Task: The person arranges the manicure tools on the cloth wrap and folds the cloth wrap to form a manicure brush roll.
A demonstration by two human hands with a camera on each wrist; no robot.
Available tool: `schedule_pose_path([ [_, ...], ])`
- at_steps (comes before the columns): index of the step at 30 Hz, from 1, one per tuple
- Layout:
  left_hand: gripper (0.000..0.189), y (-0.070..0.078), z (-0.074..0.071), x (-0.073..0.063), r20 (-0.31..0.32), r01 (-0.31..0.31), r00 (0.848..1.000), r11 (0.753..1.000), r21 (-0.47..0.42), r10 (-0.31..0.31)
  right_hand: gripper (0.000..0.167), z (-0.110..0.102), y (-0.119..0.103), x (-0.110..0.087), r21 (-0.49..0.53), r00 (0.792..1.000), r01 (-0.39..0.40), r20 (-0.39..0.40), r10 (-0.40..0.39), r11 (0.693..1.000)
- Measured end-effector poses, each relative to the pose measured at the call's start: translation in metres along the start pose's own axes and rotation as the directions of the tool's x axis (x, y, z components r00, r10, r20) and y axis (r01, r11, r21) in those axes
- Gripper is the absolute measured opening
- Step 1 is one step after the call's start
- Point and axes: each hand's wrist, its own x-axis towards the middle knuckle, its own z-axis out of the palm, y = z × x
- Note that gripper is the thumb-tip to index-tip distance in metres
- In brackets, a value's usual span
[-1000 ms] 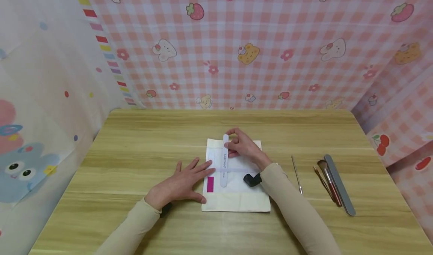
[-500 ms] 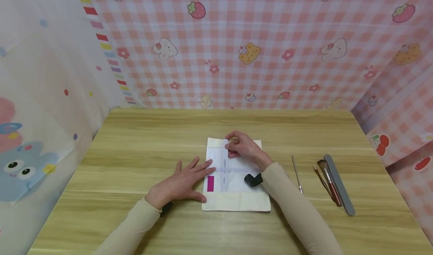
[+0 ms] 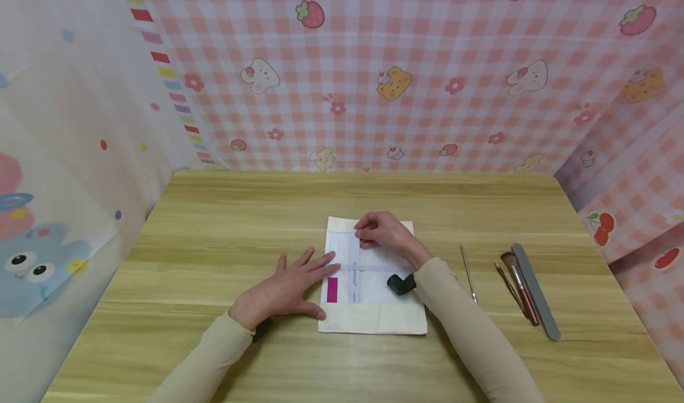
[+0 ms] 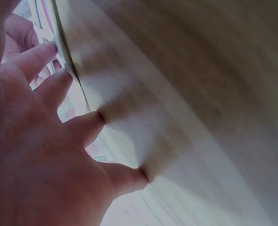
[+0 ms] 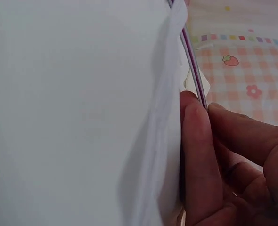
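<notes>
In the head view, a white nail file (image 3: 355, 281) with dark lettering lies lengthwise over the white middle of a cream cloth pouch (image 3: 371, 320). A thin pale band (image 3: 379, 268) crosses the file. My right hand (image 3: 386, 234) pinches the file's far end between thumb and fingers. In the right wrist view, the file's edge (image 5: 191, 52) shows a purple core between pale faces. My left hand (image 3: 285, 287) lies spread at the pouch's left side, two fingertips on the cloth beside a magenta patch (image 3: 332, 290). Its straight fingers show in the left wrist view.
Right of the pouch, on the wooden table (image 3: 240, 213), lie a thin metal tool (image 3: 468, 272), a slim brown tool (image 3: 511, 290), a red-handled brush (image 3: 521, 287) and a grey nail file (image 3: 536, 290). A patterned curtain (image 3: 347, 94) hangs behind.
My right hand has moved the white nail file toward the near side of the pouch, its lower end now at the cream strip's edge. My left hand has stayed in place.
</notes>
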Motion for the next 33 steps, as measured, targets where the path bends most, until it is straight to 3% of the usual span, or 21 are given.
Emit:
schedule_pose_path([
  [9,0.097,0.001,-0.001,0.001,0.003,-0.003,1.0,1.0,-0.003,0.003,0.016,-0.002,0.004,-0.002,-0.057,1.0,0.02,-0.002,-0.02,0.998],
  [18,0.097,0.002,-0.001,0.002,0.004,-0.004,1.0,1.0,-0.008,0.004,0.014,-0.004,0.002,-0.009,-0.176,0.999,0.03,-0.03,-0.035,0.984],
  [33,0.098,0.001,0.001,0.003,0.012,0.011,1.0,1.0,-0.013,-0.011,0.022,-0.006,0.003,-0.012,-0.221,0.997,0.067,-0.019,-0.073,0.973],
])
